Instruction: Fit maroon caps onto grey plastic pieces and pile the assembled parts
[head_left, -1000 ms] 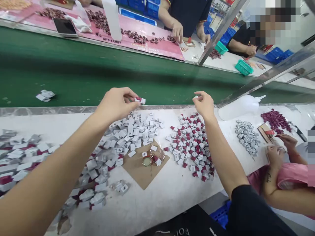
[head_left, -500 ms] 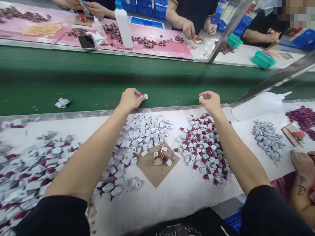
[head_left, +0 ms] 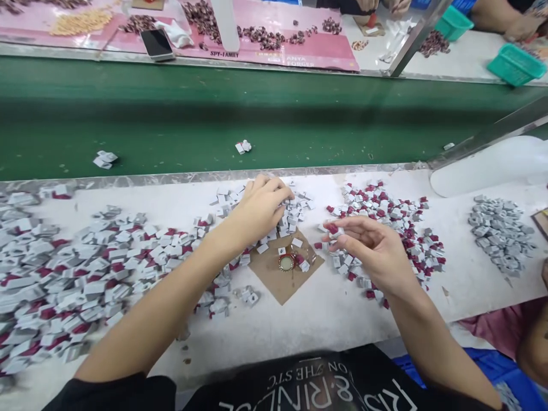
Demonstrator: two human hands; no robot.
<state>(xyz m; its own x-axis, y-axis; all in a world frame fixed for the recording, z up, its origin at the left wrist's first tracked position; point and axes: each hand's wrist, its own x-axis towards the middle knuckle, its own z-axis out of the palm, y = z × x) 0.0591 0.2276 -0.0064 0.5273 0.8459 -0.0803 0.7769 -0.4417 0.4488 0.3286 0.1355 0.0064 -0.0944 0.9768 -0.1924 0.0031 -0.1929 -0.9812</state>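
Note:
My left hand (head_left: 263, 206) is over the heap of small white block-like pieces (head_left: 298, 211), palm down. Its fingers are curved with a gap between thumb and forefinger, and I see no piece in them. Between the fingertips and thumb of my right hand (head_left: 370, 248) is a small white-and-maroon piece (head_left: 332, 229), above the heap of white-and-maroon pieces (head_left: 417, 242). A brown square board (head_left: 280, 292) lies between the hands. On it are a small round cup with a red rim (head_left: 286, 262) and a few loose pieces.
A green conveyor belt (head_left: 180, 120) runs beyond the table edge, with a white cluster (head_left: 105, 159), another cluster (head_left: 243, 146) and a small piece (head_left: 448, 146) on it. A large white bottle (head_left: 492, 165) lies at right. Grey pieces (head_left: 500, 234) are heaped nearby. Co-workers' hands show across the belt.
Both hands have drawn back from the belt to the heaps on the table. A small cluster now lies on the belt near where my left hand was. The view has tilted downward.

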